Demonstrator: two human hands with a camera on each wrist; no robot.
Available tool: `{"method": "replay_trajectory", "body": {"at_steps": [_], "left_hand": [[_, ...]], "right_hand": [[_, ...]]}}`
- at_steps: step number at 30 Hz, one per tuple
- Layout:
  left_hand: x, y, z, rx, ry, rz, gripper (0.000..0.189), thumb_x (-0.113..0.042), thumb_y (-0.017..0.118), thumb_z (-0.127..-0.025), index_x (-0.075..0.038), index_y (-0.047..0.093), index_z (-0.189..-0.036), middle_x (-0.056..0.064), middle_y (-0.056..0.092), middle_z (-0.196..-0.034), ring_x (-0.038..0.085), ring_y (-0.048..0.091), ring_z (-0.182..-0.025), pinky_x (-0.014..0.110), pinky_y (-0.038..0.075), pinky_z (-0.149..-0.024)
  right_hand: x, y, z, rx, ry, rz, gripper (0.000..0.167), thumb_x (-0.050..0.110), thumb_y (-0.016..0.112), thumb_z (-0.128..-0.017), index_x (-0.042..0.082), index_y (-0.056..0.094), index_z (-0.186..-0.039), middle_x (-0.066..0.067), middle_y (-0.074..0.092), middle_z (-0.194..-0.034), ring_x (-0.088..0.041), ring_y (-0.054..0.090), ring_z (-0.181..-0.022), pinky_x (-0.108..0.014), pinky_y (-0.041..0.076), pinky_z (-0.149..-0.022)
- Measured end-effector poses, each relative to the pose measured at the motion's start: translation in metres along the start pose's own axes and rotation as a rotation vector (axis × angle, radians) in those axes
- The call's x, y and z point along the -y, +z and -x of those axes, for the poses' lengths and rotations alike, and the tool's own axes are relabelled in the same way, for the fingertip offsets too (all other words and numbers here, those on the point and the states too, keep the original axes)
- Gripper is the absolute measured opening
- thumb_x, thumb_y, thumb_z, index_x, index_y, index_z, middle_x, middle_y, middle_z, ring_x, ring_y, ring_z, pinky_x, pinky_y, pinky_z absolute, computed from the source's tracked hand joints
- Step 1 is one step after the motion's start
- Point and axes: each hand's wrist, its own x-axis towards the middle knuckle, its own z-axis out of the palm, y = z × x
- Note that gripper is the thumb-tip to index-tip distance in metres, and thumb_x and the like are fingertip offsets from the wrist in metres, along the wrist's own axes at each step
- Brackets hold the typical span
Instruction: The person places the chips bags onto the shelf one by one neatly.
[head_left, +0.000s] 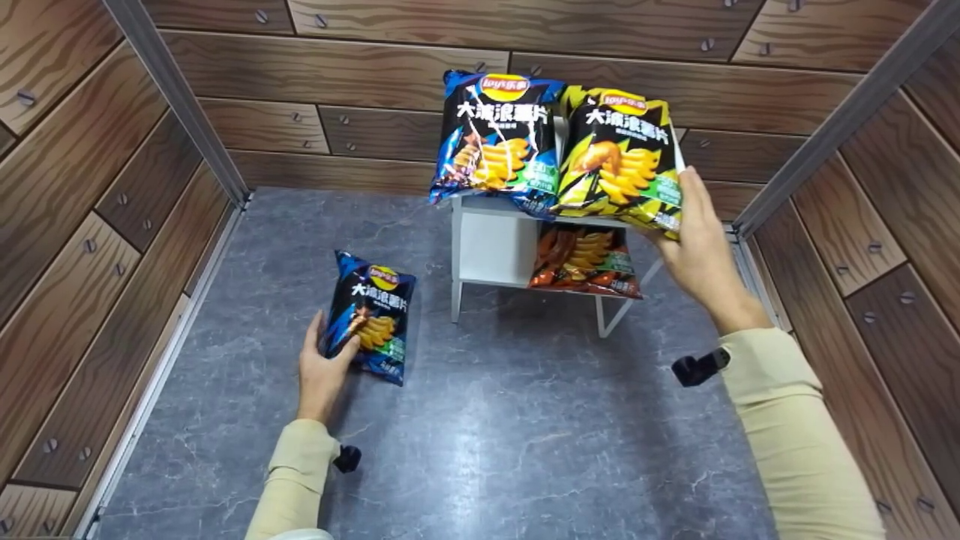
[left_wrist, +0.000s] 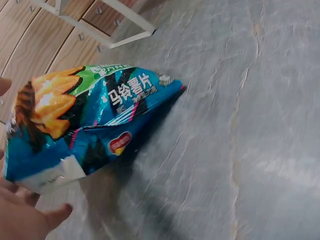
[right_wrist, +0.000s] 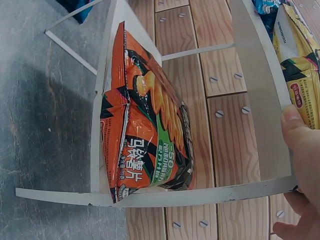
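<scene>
My left hand [head_left: 324, 379] holds a blue-and-black bag of potato chips [head_left: 379, 319] by its lower left side, thumb over the front. In the left wrist view this chip bag [left_wrist: 95, 120] is over the grey floor, its shadow beside it. My right hand [head_left: 701, 251] grips the right end of a small white shelf [head_left: 495, 251]; in the right wrist view the thumb is at the top panel's edge and the fingers are below. On top, a yellow-and-black chip bag [head_left: 622, 161] sits beside that hand, with another blue chip bag [head_left: 495, 139] to its left.
An orange-red chip bag [right_wrist: 150, 125] lies on the lower tier of the shelf, toward its right side. Wood-patterned panels [head_left: 360, 67] enclose the grey marbled floor [head_left: 465, 420] at the back and both sides. Metal posts [head_left: 180, 97] mark the corners.
</scene>
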Motion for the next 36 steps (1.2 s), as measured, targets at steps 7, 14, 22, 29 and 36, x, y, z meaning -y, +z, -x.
{"method": "replay_trajectory", "body": {"at_steps": [7,14,22,29,36], "left_hand": [[-0.010,0.004,-0.005,-0.083,0.395,-0.326,0.082,-0.029,0.078,-0.083,-0.010,0.039,-0.152,0.021,0.037,-0.156,0.041,0.032,-0.145,0.058,0.022,-0.120],[-0.020,0.007,-0.019,0.072,0.730,-0.741,0.105,-0.042,0.086,-0.073,-0.008,0.031,-0.155,0.020,0.028,-0.161,0.042,0.021,-0.150,0.061,0.014,-0.122],[-0.018,0.012,-0.025,0.286,0.685,-0.982,0.137,-0.062,0.088,-0.055,-0.003,0.018,-0.158,0.021,0.016,-0.165,0.037,0.010,-0.154,0.055,0.010,-0.125],[-0.001,0.015,-0.025,0.340,0.606,-1.063,0.147,-0.070,0.086,-0.049,-0.005,0.014,-0.159,0.020,0.009,-0.166,0.038,0.007,-0.154,0.057,0.007,-0.125],[0.006,0.014,-0.030,0.386,0.582,-1.061,0.153,-0.061,0.093,-0.044,-0.010,0.009,-0.160,0.018,0.004,-0.167,0.037,0.004,-0.155,0.057,0.006,-0.125]], "right_hand": [[-0.002,0.001,0.001,-0.011,-0.023,-0.014,0.085,0.015,0.068,-0.093,0.001,0.014,-0.158,-0.024,0.012,-0.164,-0.042,0.017,-0.151,-0.051,0.014,-0.125],[0.000,0.001,0.001,0.002,-0.001,-0.024,0.087,0.015,0.068,-0.093,0.003,0.012,-0.158,-0.021,0.009,-0.166,-0.040,0.015,-0.152,-0.050,0.012,-0.125],[0.000,0.001,0.000,-0.001,0.002,-0.019,0.087,0.018,0.069,-0.092,0.003,0.014,-0.158,-0.020,0.010,-0.166,-0.041,0.016,-0.151,-0.051,0.013,-0.125],[0.000,0.002,0.000,-0.006,-0.006,-0.007,0.087,0.021,0.069,-0.093,0.002,0.014,-0.158,-0.021,0.011,-0.165,-0.042,0.017,-0.151,-0.052,0.015,-0.124],[-0.002,0.002,0.001,-0.024,-0.036,-0.023,0.086,0.021,0.068,-0.093,0.000,0.015,-0.157,-0.022,0.012,-0.165,-0.042,0.019,-0.151,-0.053,0.016,-0.124]]}}
